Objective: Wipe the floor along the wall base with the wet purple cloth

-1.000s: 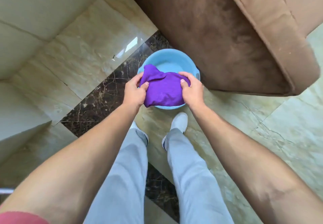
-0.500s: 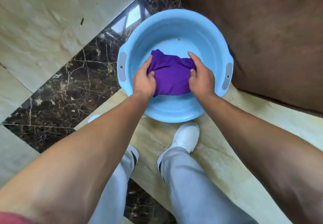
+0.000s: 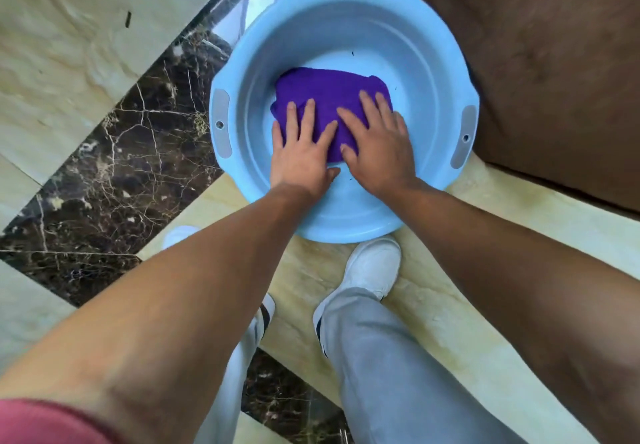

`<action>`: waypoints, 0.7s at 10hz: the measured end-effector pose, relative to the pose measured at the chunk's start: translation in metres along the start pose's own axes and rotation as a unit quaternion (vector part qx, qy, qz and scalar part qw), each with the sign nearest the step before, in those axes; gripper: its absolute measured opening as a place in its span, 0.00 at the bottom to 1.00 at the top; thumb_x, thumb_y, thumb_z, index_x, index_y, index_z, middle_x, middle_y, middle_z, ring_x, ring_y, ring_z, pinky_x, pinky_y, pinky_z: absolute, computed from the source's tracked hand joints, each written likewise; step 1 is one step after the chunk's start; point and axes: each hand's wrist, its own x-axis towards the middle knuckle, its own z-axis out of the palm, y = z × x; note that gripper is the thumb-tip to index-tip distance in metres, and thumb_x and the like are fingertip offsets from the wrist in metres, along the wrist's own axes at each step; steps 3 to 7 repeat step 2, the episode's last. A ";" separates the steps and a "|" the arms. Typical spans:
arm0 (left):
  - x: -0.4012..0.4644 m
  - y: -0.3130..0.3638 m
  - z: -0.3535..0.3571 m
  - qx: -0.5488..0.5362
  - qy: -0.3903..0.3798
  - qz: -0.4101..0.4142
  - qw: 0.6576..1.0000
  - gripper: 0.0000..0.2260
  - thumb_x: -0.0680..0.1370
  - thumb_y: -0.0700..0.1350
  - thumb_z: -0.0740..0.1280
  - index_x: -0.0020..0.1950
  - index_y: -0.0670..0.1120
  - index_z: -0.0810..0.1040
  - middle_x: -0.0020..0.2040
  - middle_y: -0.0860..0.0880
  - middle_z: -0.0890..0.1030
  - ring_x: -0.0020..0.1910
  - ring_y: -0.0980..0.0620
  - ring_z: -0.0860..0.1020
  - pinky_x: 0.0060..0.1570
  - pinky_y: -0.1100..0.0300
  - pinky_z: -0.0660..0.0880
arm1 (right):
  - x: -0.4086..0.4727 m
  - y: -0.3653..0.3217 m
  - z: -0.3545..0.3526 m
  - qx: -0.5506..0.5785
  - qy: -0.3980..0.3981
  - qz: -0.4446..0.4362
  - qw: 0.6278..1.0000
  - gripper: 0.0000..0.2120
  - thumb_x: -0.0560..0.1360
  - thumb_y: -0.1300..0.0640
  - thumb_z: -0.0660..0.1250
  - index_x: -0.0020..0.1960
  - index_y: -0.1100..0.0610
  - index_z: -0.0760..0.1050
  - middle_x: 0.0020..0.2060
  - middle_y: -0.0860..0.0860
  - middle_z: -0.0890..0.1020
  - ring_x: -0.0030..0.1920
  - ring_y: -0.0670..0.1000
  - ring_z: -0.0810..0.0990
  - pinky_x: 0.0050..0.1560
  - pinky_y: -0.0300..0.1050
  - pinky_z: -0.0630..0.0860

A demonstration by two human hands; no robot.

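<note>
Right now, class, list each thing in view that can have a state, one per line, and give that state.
Purple cloth: bunched, lying in the bottom of the basin, pressed under both hands.
Blue basin: upright on the floor, beside the brown sofa; whether it holds water is hard to tell.
Left hand: open, fingers spread flat on the cloth.
Right hand: open, fingers spread flat on the cloth.
Brown sofa: standing against the basin's far side.
</note>
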 end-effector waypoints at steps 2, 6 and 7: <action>0.014 -0.006 -0.015 0.093 -0.158 -0.002 0.983 0.47 0.71 0.65 0.69 0.79 0.62 0.41 0.80 0.44 0.34 0.78 0.36 0.37 0.75 0.36 0.50 | 0.011 0.004 0.000 -0.026 -0.146 0.023 0.989 0.41 0.75 0.45 0.66 0.81 0.42 0.48 0.82 0.52 0.44 0.81 0.58 0.45 0.76 0.63 0.53; 0.014 -0.006 -0.015 0.093 -0.158 -0.002 0.983 0.47 0.71 0.65 0.69 0.79 0.62 0.41 0.80 0.44 0.34 0.78 0.36 0.37 0.75 0.36 0.50 | 0.011 0.004 0.000 -0.026 -0.146 0.023 0.989 0.41 0.75 0.45 0.66 0.81 0.42 0.48 0.82 0.52 0.44 0.81 0.58 0.45 0.76 0.63 0.53; 0.014 -0.006 -0.015 0.093 -0.158 -0.002 0.983 0.47 0.71 0.65 0.69 0.79 0.62 0.41 0.80 0.44 0.34 0.78 0.36 0.37 0.75 0.36 0.50 | 0.011 0.004 0.000 -0.026 -0.146 0.023 0.989 0.41 0.75 0.45 0.66 0.81 0.42 0.48 0.82 0.52 0.44 0.81 0.58 0.45 0.76 0.63 0.53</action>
